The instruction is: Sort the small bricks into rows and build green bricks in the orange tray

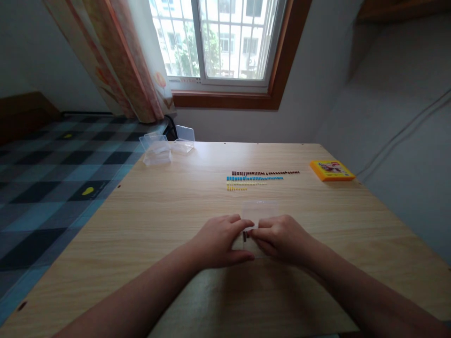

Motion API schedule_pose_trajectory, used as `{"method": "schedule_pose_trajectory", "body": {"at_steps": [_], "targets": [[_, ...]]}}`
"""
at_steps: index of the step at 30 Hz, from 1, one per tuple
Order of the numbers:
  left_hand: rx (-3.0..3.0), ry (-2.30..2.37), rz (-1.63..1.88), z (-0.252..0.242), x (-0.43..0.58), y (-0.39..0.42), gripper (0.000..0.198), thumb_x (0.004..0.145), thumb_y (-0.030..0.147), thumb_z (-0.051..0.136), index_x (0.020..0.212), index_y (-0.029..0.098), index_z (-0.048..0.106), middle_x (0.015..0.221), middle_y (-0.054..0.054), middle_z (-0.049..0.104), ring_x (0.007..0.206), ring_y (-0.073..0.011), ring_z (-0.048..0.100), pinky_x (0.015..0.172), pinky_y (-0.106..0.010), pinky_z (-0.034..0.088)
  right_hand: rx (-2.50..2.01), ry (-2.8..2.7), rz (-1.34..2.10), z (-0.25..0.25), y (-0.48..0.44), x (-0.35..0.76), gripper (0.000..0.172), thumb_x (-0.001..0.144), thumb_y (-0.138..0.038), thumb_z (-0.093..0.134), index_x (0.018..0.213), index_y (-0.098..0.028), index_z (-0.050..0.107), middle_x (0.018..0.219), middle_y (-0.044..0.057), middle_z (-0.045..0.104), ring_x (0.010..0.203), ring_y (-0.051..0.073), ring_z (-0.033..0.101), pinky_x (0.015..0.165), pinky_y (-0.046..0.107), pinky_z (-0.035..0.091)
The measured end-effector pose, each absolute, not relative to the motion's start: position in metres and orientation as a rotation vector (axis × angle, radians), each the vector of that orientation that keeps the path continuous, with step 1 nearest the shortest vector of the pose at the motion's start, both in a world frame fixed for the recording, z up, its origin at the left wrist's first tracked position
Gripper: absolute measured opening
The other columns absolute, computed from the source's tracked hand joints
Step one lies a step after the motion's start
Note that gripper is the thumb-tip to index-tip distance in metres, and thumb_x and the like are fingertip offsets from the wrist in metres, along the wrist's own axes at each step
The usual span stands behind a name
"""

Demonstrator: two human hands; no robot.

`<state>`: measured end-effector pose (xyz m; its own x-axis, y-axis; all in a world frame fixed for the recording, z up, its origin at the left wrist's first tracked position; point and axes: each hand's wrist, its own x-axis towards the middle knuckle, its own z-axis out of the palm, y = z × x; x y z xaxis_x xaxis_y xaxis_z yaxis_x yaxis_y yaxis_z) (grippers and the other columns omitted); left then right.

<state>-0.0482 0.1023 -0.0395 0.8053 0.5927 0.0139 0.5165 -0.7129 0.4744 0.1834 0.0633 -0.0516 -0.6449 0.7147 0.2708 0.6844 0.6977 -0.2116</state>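
Note:
A clear plastic box [260,211] with its lid raised sits on the table between my hands. My left hand [223,240] holds the box's left side, fingers over the far end and thumb at the near edge. My right hand [281,238] is closed in a pinch over the box, its fingertips at a small dark brick. Another small dark brick [244,237] shows inside, by the left wall. The right hand hides most of the box's inside. Beyond them lie rows of tiny bricks: dark brown [253,173], blue [246,178], pale yellow [243,183] and yellow [234,189].
Clear plastic boxes [157,154] with lids up stand at the table's far left corner. A yellow-orange packet [332,171] lies at the far right edge. The wooden table [169,202] borders a checked bed [63,188] on the left and a wall on the right.

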Motion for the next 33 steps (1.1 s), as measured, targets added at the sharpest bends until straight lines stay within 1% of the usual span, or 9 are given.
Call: {"method": "schedule_pose_trajectory", "body": {"at_steps": [3, 11, 16, 21, 26, 33], "targets": [[2.527, 0.825, 0.22, -0.0386, -0.0481, 0.1022, 0.058, 0.081, 0.055, 0.072, 0.131, 0.026, 0.061, 0.114, -0.007, 0.068, 0.1, -0.0251, 0.065, 0.086, -0.034, 0.05, -1.073, -2.571, 0.141, -0.0515, 0.0631, 0.1837, 0.016, 0.093, -0.021, 0.058, 0.084, -0.02, 0.072, 0.073, 0.001, 0.069, 0.061, 0.012, 0.059, 0.058, 0.026, 0.036], [2.541, 0.834, 0.196, -0.0376, -0.0475, 0.102, 0.058, 0.082, 0.055, 0.072, 0.131, 0.027, 0.059, 0.114, -0.006, 0.068, 0.101, -0.0257, 0.065, 0.085, -0.034, 0.049, -1.064, -2.56, 0.116, -0.0541, 0.0636, 0.1833, 0.018, 0.094, -0.021, 0.058, 0.097, -0.022, 0.076, 0.075, 0.001, 0.071, 0.062, 0.012, 0.06, 0.058, 0.025, 0.037], [2.539, 0.84, 0.166, -0.0361, -0.0473, 0.1024, 0.057, 0.082, 0.053, 0.072, 0.131, 0.026, 0.06, 0.114, -0.006, 0.068, 0.099, -0.0253, 0.065, 0.083, -0.034, 0.049, -1.079, -2.556, 0.118, -0.0537, 0.0632, 0.1833, 0.018, 0.094, -0.022, 0.058, 0.095, -0.021, 0.076, 0.075, 0.002, 0.071, 0.062, 0.013, 0.06, 0.058, 0.025, 0.037], [2.529, 0.836, 0.164, -0.0348, -0.0473, 0.1023, 0.056, 0.083, 0.053, 0.072, 0.131, 0.027, 0.06, 0.114, -0.006, 0.068, 0.102, -0.0255, 0.065, 0.085, -0.035, 0.05, -1.085, -2.555, 0.126, -0.0531, 0.0626, 0.1844, 0.018, 0.094, -0.021, 0.057, 0.091, -0.021, 0.075, 0.074, 0.002, 0.07, 0.061, 0.012, 0.059, 0.058, 0.026, 0.036], [2.537, 0.833, 0.159, -0.0355, -0.0467, 0.1027, 0.055, 0.082, 0.051, 0.073, 0.13, 0.027, 0.06, 0.115, -0.006, 0.067, 0.104, -0.0257, 0.064, 0.085, -0.035, 0.05, -1.092, -2.564, 0.116, -0.054, 0.0627, 0.1838, 0.017, 0.094, -0.022, 0.058, 0.094, -0.021, 0.075, 0.074, 0.001, 0.07, 0.062, 0.013, 0.06, 0.057, 0.027, 0.035], [2.561, 0.836, 0.164, -0.0357, -0.0461, 0.1022, 0.056, 0.082, 0.053, 0.073, 0.13, 0.026, 0.06, 0.115, -0.006, 0.068, 0.101, -0.0258, 0.066, 0.084, -0.036, 0.051, -1.116, -2.563, 0.125, -0.0537, 0.0626, 0.1829, 0.018, 0.094, -0.022, 0.058, 0.094, -0.021, 0.075, 0.075, 0.001, 0.071, 0.062, 0.013, 0.059, 0.058, 0.026, 0.034]]}}
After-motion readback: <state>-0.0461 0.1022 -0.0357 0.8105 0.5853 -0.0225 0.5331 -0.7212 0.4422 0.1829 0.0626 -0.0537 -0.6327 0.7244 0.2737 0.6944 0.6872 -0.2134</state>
